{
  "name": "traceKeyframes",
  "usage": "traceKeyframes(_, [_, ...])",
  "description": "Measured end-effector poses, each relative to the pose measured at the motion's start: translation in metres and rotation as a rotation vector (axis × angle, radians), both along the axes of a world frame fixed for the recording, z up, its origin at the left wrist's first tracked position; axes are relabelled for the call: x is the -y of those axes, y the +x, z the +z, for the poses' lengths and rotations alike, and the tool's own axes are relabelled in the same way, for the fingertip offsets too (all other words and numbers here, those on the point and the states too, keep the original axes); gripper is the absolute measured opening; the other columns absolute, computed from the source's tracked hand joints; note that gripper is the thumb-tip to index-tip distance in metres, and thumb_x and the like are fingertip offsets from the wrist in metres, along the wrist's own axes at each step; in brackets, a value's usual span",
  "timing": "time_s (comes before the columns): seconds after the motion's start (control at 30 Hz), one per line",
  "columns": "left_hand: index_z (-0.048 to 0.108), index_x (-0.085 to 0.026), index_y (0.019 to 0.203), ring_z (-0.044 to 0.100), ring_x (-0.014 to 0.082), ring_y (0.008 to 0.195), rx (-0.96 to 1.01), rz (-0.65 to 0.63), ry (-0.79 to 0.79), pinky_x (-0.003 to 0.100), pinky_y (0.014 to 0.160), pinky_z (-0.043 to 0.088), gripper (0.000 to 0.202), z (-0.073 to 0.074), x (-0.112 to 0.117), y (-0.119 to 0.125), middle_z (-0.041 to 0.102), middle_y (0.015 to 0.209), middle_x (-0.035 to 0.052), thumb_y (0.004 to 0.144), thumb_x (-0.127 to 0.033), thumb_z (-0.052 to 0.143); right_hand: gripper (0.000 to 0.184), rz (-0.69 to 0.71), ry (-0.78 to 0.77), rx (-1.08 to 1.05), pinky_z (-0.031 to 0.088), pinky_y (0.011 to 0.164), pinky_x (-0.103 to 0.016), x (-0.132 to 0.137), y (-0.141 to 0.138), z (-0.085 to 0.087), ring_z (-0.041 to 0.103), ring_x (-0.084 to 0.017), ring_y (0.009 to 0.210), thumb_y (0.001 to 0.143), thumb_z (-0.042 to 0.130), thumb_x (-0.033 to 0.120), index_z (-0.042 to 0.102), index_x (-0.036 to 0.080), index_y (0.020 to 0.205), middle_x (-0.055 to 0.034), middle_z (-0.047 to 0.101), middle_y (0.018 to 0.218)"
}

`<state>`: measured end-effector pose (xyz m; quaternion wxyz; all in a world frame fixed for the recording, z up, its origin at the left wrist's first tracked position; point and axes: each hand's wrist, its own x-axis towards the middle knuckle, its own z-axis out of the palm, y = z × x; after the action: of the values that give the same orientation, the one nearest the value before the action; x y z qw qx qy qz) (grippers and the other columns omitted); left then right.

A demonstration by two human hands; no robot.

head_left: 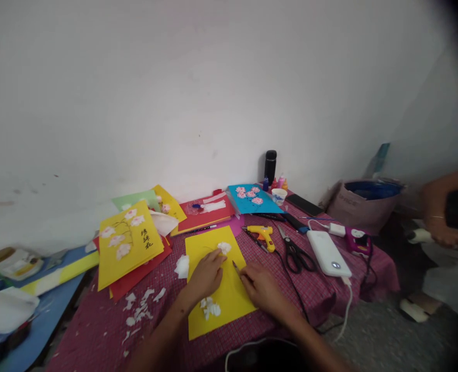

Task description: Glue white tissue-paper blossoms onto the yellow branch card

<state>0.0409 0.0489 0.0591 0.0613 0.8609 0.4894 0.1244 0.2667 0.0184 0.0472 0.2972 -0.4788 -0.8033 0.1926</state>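
Note:
A yellow sheet of paper [229, 297] lies on the table in front of me. My left hand [207, 274] rests on it, fingers pressed down by a white paper flower [224, 247] near the sheet's top. My right hand [260, 285] is closed on a thin pen-like tool [236, 267] whose tip points at the sheet. More white paper bits [211, 308] lie lower on the sheet, beside my left wrist.
A yellow glue gun [262, 234], black scissors [294, 253], a white power bank [327, 252] and a phone [304, 204] lie to the right. Finished flower cards [130, 240], white scraps [140, 309], small bottles [275, 182] and a cup are spread about. Another person's arm [442, 217] is at far right.

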Motion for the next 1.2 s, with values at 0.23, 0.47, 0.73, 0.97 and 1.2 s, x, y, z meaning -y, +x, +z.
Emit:
traceKeyframes(0.23, [0.060,-0.016,0.127,0.047,0.0238,0.133,0.022,-0.005,0.011,0.046,0.112,0.041,0.041,0.007,0.004,-0.003,0.052,0.142,0.0138,0.090,-0.014,0.042,0.019,0.014,0.036,-0.034,0.046,0.077,-0.029,0.003,0.002,0.001,0.062,-0.019,0.085,0.094,0.048,0.018,0.066,0.021,0.090,-0.0048,0.069,0.088])
traceKeyframes(0.47, [0.064,-0.016,0.121,0.054,0.0225,0.125,0.018,0.062,0.053,0.044,0.109,0.045,0.037,0.011,0.016,-0.031,0.062,0.130,0.0115,0.091,-0.015,0.043,0.019,0.023,0.015,-0.036,0.046,0.077,-0.029,0.003,0.004,0.001,0.062,-0.019,0.084,0.094,0.048,0.019,0.067,0.020,0.089,-0.0055,0.068,0.088])
traceKeyframes(0.73, [0.064,-0.013,0.121,0.055,0.0245,0.124,-0.050,0.084,-0.014,0.043,0.108,0.045,0.037,0.012,0.026,-0.044,0.062,0.130,0.0142,0.090,-0.017,0.045,0.019,0.031,0.013,-0.045,0.045,0.076,-0.027,0.004,0.005,0.002,0.062,-0.018,0.083,0.093,0.048,0.018,0.067,0.020,0.088,-0.0045,0.068,0.088])
traceKeyframes(0.97, [0.065,-0.016,0.118,0.055,0.0251,0.124,-0.052,0.080,-0.042,0.044,0.107,0.045,0.032,0.012,0.033,-0.044,0.060,0.132,0.0134,0.090,-0.020,0.048,0.019,0.032,0.023,-0.042,0.046,0.077,-0.029,0.002,0.005,-0.001,0.062,-0.019,0.084,0.093,0.049,0.018,0.067,0.021,0.090,-0.0053,0.068,0.088])
traceKeyframes(1.2, [0.065,-0.017,0.118,0.055,0.0255,0.125,-0.057,0.103,-0.041,0.045,0.107,0.046,0.033,0.006,0.035,-0.045,0.060,0.134,0.0140,0.091,-0.021,0.048,0.021,0.056,-0.010,-0.033,0.048,0.079,-0.031,0.002,0.007,-0.002,0.063,-0.020,0.087,0.092,0.048,0.018,0.068,0.022,0.094,-0.0062,0.069,0.092])
